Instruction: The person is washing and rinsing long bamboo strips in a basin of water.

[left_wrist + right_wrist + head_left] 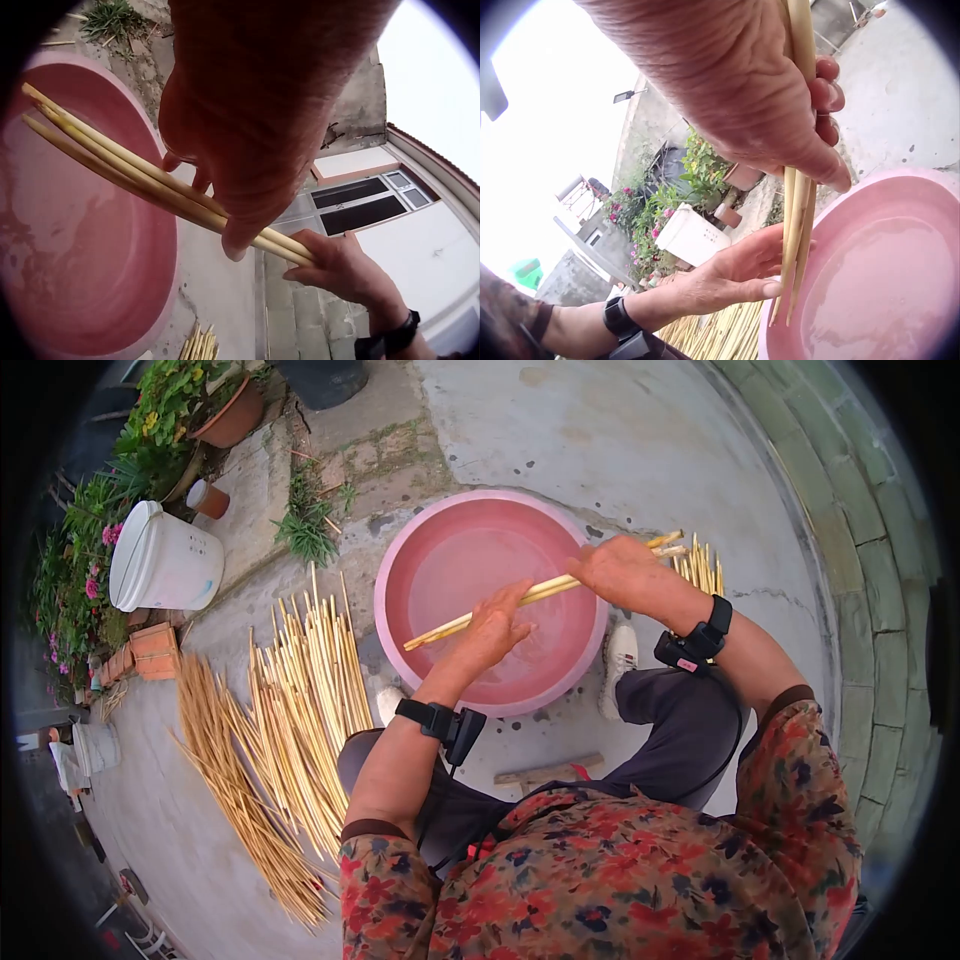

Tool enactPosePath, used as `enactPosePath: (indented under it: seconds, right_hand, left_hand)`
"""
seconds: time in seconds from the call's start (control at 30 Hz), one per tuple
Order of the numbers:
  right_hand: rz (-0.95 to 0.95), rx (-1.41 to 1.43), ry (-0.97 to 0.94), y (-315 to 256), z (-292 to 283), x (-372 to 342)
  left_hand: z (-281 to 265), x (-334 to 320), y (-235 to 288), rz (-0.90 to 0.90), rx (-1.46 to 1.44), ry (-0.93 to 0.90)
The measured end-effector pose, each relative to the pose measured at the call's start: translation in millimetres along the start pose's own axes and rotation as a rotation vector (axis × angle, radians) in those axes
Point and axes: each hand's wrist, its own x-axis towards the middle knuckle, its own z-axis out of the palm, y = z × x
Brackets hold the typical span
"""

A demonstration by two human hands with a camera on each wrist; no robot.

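A few pale, slender sticks [440, 633] [112, 154] lie slantwise over a wide pink basin [400, 585] that holds some water. My right hand [625, 572] grips the bundle near its right end, with fingers and thumb wrapped round it in the right wrist view. Farther down the sticks is my left hand [490, 630], its fingers and thumb fairly straight. In the right wrist view the left hand [720, 277] spreads behind the sticks, thumb beside them. Their free tips [780, 319] hang over the basin.
Long bundles of sticks [310, 710] lie on the concrete at left, browner ones [225, 745] beside them. More sticks [700, 568] lie right of the basin. A white bucket [170, 558], bricks [155, 650] and potted plants [232, 415] line the left. Shoes [620, 660] flank the basin.
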Motion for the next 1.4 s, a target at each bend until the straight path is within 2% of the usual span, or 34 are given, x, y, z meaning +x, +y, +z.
enactPosePath:
  seconds: [0.03,0.1,0.13,0.2,0.23,0.3,0.33,0.4,0.43,0.5,0.53,0.57,0.6,0.63,0.7,0.73,0.77,0.8,0.83,0.9,0.93,0.97,1.03,1.1,1.17,1.23,1.3,1.37,1.4]
  right_hand:
    - [0.002,0.0,-0.001,-3.8,-5.1,5.9]
    - [-0.193,-0.086,0.262,-9.4,-14.5,15.8]
    - [-0.19,-0.087,0.261,-10.9,-24.6,20.8]
    - [-0.245,-0.145,0.317,-12.8,-44.4,30.5]
    - [-0.239,-0.139,0.314,-12.3,-46.5,37.7]
    - [-0.421,-0.099,0.551,-11.5,-51.4,50.9]
    - [-0.416,-0.095,0.55,-14.7,-54.4,55.7]
    - [-0.561,0.304,0.81,-23.1,-58.8,60.8]
    - [-0.56,0.306,0.814,-24.8,-49.8,61.1]
    - [-0.199,0.962,0.542,-29.6,-7.2,62.7]
    - [-0.045,1.232,0.424,-28.9,27.5,71.7]
    - [0.117,1.494,0.292,-28.5,69.0,82.6]
    - [0.371,1.641,0.261,-29.4,113.7,91.7]
    - [0.635,1.773,0.219,-31.4,156.5,97.8]
    - [1.073,1.957,0.316,-38.4,223.4,101.1]
    - [1.07,1.973,0.301,-38.4,251.8,103.5]
    - [1.166,1.847,0.38,-39.5,278.9,106.5]
    - [1.259,1.715,0.452,-42.8,288.7,108.8]
    - [1.263,1.733,0.432,-46.2,297.9,111.3]
    - [1.369,1.306,0.862,-49.8,313.5,120.1]
    - [1.362,1.323,0.849,-54.4,318.1,127.1]
    - [1.367,1.607,0.748,-59.9,321.3,132.9]
    - [1.326,2.158,0.5,-73.3,327.3,139.8]
    - [1.207,2.668,0.187,-80.1,326.3,142.0]
    - [0.75,2.834,0.082,-78.4,264.8,154.3]
    - [0.214,2.885,0.015,-75.6,200.3,160.7]
    - [-0.032,2.689,0.093,-78.7,118.6,159.2]
    - [-0.246,2.303,0.236,-86.3,68.2,155.0]
    - [-0.243,2.286,0.245,-87.0,53.3,153.2]
  left_hand:
    - [-1.4,3.3,1.5,0.002,-0.002,-0.001]
    - [-6.1,13.2,3.9,-0.143,-0.205,-0.085]
    - [-8.6,16.1,5.9,-0.141,-0.206,-0.087]
    - [-11.8,19.0,8.2,-0.121,-0.178,0.063]
    - [-12.4,21.0,4.9,-0.122,-0.179,0.054]
    - [-17.6,25.1,-6.2,-0.124,-0.197,0.113]
    - [-20.6,26.8,-12.2,-0.125,-0.197,0.106]
    - [-29.5,28.2,-26.7,-0.248,-0.278,0.372]
    - [-36.0,27.7,-36.6,-0.249,-0.273,0.37]
    - [-48.5,22.1,-55.4,-0.376,-0.702,0.54]
    - [-51.4,18.6,-64.9,-0.384,-0.692,0.532]
    - [-53.1,12.3,-72.7,-0.35,-0.838,0.634]
    - [-54.2,5.5,-78.6,-0.315,-0.984,0.738]
    - [-54.7,-1.4,-82.7,-0.327,-0.974,0.731]
    - [-53.5,-15.6,-90.5,-0.429,-1.027,0.842]
    - [-54.8,-18.3,-90.6,-0.443,-1.013,0.845]
    - [-55.7,-20.1,-88.9,-0.458,-1.04,0.867]
    - [-57.0,-23.4,-87.7,-0.478,-1.068,0.887]
    - [-59.4,-27.2,-89.0,-0.447,-1.082,0.886]
    - [-61.0,-26.4,-89.8,-0.446,-1.096,0.9]
    - [-61.8,-25.3,-89.0,-0.422,-1.123,0.915]
    - [-62.4,-22.9,-87.9,-0.45,-1.124,0.925]
    - [-56.8,-19.4,-90.5,-0.486,-1.08,0.946]
    - [-51.2,-17.3,-98.2,-0.509,-1.055,0.965]
    - [-49.1,-12.5,-101.2,-0.497,-1.043,0.933]
    - [-46.8,-6.5,-98.8,-0.511,-1.021,0.899]
    - [-46.0,2.9,-92.1,-0.518,-1.034,0.87]
    - [-46.9,9.5,-85.6,-0.555,-1.052,0.795]
    - [-47.4,12.7,-81.8,-0.539,-1.063,0.79]
